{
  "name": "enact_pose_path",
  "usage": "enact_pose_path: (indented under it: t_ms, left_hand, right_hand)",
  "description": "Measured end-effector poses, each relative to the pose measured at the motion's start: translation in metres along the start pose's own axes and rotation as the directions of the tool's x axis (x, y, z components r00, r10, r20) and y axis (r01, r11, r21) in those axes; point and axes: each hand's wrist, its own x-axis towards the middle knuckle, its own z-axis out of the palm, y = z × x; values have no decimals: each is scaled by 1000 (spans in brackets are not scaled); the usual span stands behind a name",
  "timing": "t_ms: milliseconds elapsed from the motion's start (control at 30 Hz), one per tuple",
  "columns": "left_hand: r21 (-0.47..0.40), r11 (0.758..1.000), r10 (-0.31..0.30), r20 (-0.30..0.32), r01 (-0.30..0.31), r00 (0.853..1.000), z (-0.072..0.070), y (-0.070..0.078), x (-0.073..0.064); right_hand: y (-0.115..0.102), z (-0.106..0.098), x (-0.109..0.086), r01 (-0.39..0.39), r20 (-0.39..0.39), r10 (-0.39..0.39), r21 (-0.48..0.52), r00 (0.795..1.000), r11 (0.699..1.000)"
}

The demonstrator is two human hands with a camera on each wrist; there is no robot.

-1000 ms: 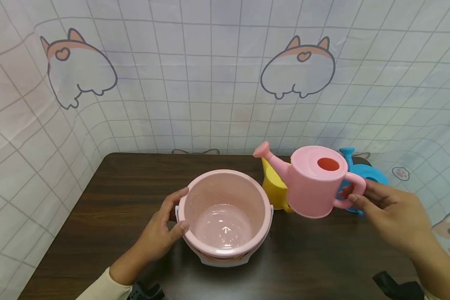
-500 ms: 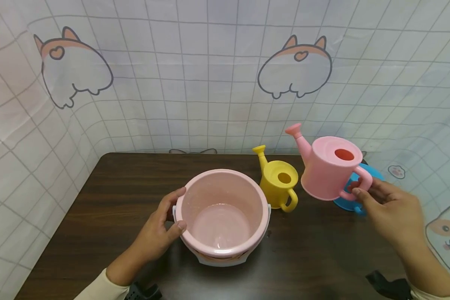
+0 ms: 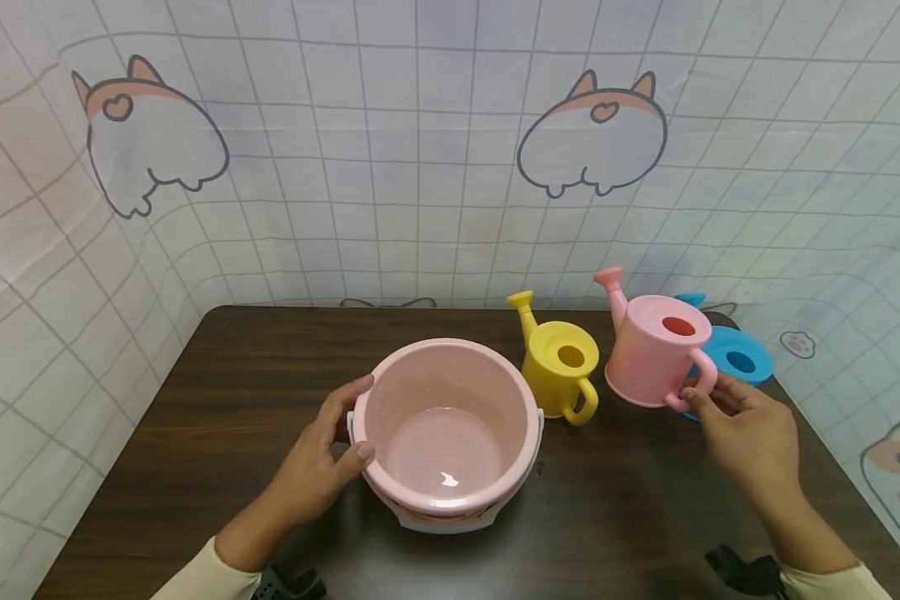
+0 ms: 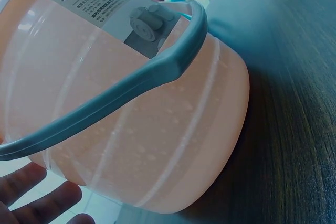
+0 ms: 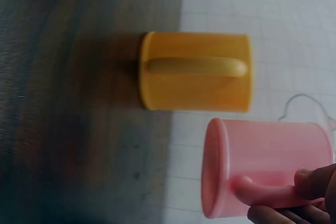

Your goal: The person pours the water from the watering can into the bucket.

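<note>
A dark brown wood-grain table (image 3: 292, 358) is backed by a white cloth (image 3: 345, 208) printed with a grid and cartoon animals. A round pale pink plastic bucket (image 3: 450, 379) is placed on it, with a yellow plastic watering can (image 3: 547, 383) just beside. A blue plastic watering can (image 3: 731, 340) is partly hidden by a pink plastic watering can (image 3: 648, 367) and by the right hand (image 3: 753, 433).

The pink can's handle is pinched between the thumb and fingers of the right hand. The bucket's rim is touched by the left hand (image 3: 311, 467), whose thumb and forefinger are spread apart.

The pink can's body is held just beyond and left of the right hand; in the right wrist view its base is seen off the table.
</note>
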Motion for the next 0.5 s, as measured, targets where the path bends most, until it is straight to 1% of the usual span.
enact_pose_path:
  t_ms: [200, 367, 500]
  left_hand:
    - [-2, 1000, 6, 0, -6, 1000, 0, -1, 1]
    - [3, 1000, 14, -5, -14, 1000, 0, -2, 0]
    - [5, 1000, 10, -7, -10, 1000, 0, -1, 0]
  right_hand:
    - [8, 17, 1, -17, -3, 17, -6, 1000, 1000]
    - [14, 29, 3, -30, 31, 31, -31, 999, 999]
    - [18, 37, 3, -27, 42, 28, -27, 999, 999]
